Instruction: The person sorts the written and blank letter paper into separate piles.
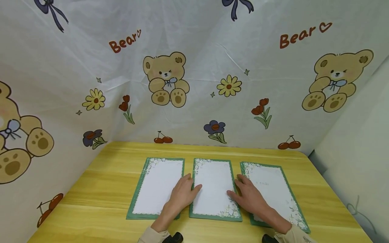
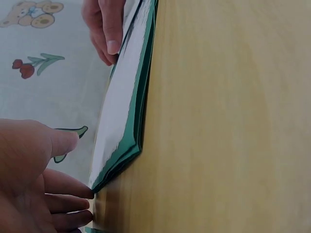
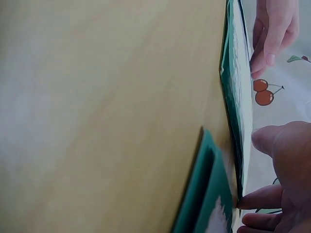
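Three stacks of white paper sheets with green edges and white flower patterns lie side by side on the table. My left hand [image 1: 181,194] touches the left edge of the middle stack [image 1: 212,189], its thumb over the sheet. On the other side, my right hand [image 1: 249,200] rests between the middle stack and the right stack [image 1: 275,185], fingertips at the middle stack's right edge. In the left wrist view, the left hand's fingertips meet a corner of the layered stack [image 2: 121,107]. The right wrist view has the right hand [image 3: 291,170] with straight fingers at the same stack [image 3: 238,102].
The left stack [image 1: 159,185] lies by my left forearm. A yellow wood-grain table [image 1: 100,189] carries everything. Behind it hangs a white cloth [image 1: 194,128] printed with bears, flowers and cherries. A thin cord [image 1: 358,211] hangs at the far right.
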Demonstrator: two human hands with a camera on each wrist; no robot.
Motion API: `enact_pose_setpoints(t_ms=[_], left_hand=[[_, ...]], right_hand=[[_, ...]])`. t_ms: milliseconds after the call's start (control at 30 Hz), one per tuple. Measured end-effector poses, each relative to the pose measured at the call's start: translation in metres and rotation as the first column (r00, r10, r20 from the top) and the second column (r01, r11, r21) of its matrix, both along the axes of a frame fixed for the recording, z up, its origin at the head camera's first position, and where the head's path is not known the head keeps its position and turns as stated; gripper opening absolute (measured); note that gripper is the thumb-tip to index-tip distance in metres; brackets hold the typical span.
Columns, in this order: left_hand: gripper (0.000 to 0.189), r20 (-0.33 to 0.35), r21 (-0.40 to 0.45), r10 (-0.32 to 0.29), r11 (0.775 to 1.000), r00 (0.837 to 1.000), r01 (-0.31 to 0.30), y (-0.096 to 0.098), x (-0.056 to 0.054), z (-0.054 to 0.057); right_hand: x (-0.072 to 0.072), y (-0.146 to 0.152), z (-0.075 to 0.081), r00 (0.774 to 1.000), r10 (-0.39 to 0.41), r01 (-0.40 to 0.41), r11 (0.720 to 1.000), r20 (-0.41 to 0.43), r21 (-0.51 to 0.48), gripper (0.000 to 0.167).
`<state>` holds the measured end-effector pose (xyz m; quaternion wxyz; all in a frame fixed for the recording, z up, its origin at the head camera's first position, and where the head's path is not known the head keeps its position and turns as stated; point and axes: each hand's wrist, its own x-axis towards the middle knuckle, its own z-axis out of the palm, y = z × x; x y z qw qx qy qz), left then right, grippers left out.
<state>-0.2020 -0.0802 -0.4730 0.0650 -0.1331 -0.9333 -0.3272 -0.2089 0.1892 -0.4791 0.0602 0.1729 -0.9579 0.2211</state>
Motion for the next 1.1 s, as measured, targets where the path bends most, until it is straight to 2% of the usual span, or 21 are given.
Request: enact_pose_setpoints(t_ms=[400,567,667,733,833,1000,1100], left_hand=[[0.052,0.046,0.025,-0.024,0.999,0.999,0.023,0.001,0.003,0.005],[0.052,0.069,0.103,-0.026,0.995,0.997,0.019,0.002,0.002,0.007],[0.048,0.055,0.177,-0.024,0.984,0.998,0.014,0.001,0.000,0.008],[0.045,0.052,0.230,-0.013,0.973,0.999,0.001,0.000,-0.002,0.008],[0.039,0.072,0.326,-0.008,0.945,0.997,-0.016,-0.001,-0.005,0.007],[0.030,0.104,0.466,-0.006,0.884,0.995,-0.043,-0.002,-0.009,0.006],[0.027,0.120,0.517,0.000,0.854,0.993,-0.062,-0.003,-0.010,0.006]], right_hand=[[0.006,-0.002,0.005,0.999,0.029,-0.028,0.999,-0.027,0.026,0.068],[0.006,-0.004,0.006,0.999,0.010,-0.010,1.000,-0.045,0.008,0.065],[0.005,-0.005,0.005,0.998,-0.009,0.006,0.999,-0.069,-0.035,0.060],[0.003,-0.006,0.005,0.997,-0.022,0.016,0.997,-0.075,-0.080,0.056],[0.003,-0.007,0.007,0.998,-0.041,0.032,0.984,-0.051,-0.173,0.050],[0.005,-0.009,0.007,0.998,-0.055,0.051,0.924,0.000,-0.379,0.041],[0.005,-0.009,0.006,0.998,-0.064,0.060,0.885,0.009,-0.461,0.037]])
